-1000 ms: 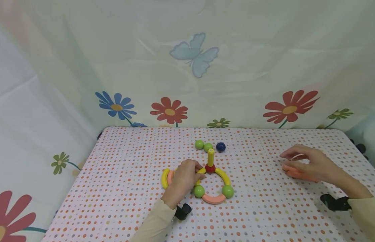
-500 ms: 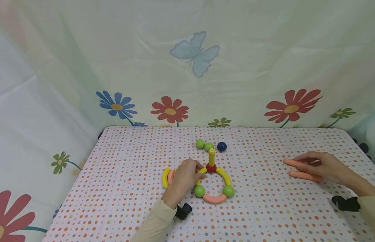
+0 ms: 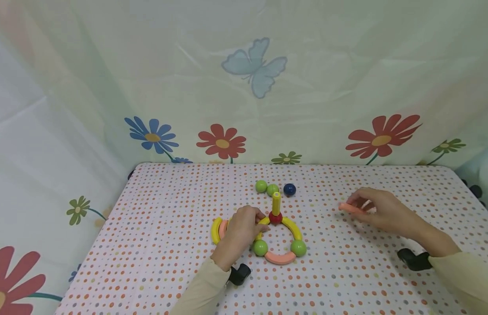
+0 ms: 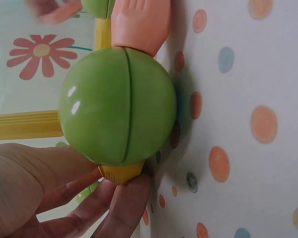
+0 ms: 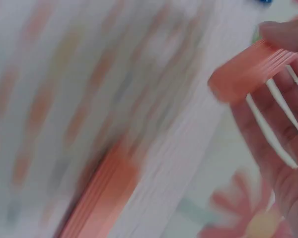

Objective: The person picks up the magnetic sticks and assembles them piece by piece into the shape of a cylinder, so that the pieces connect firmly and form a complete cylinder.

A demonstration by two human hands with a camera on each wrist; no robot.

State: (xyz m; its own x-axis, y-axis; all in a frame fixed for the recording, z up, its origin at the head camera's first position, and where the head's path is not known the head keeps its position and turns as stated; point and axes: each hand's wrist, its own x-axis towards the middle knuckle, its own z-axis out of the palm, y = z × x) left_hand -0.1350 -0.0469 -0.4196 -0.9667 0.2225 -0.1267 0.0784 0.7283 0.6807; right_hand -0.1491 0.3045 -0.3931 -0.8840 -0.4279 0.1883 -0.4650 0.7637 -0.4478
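Note:
My left hand (image 3: 240,231) pinches a yellow curved stick at the left of a magnetic-toy ring lying on the table. In the left wrist view its fingers grip that yellow stick (image 4: 120,173) just beside a green ball (image 4: 116,106). The ring has green balls, a salmon curved stick (image 3: 280,258) in front, another yellow curved stick (image 3: 293,228) at right and a red ball (image 3: 275,218) at back, from which a yellow rod (image 3: 276,203) stands upright. Above the table at right, my right hand (image 3: 387,214) holds a salmon stick (image 5: 253,72) between thumb and fingers.
Behind the ring lie two green balls (image 3: 261,186) and a dark blue ball (image 3: 289,189). Yellow (image 3: 215,230) and salmon (image 3: 223,229) curved sticks lie left of my left hand. Another salmon stick (image 5: 102,198) rests on the table, hidden behind my right arm in the head view.
My right hand has taken hold of one of the two salmon sticks at right, lifted it and moved left with it. My left hand stays on the ring.

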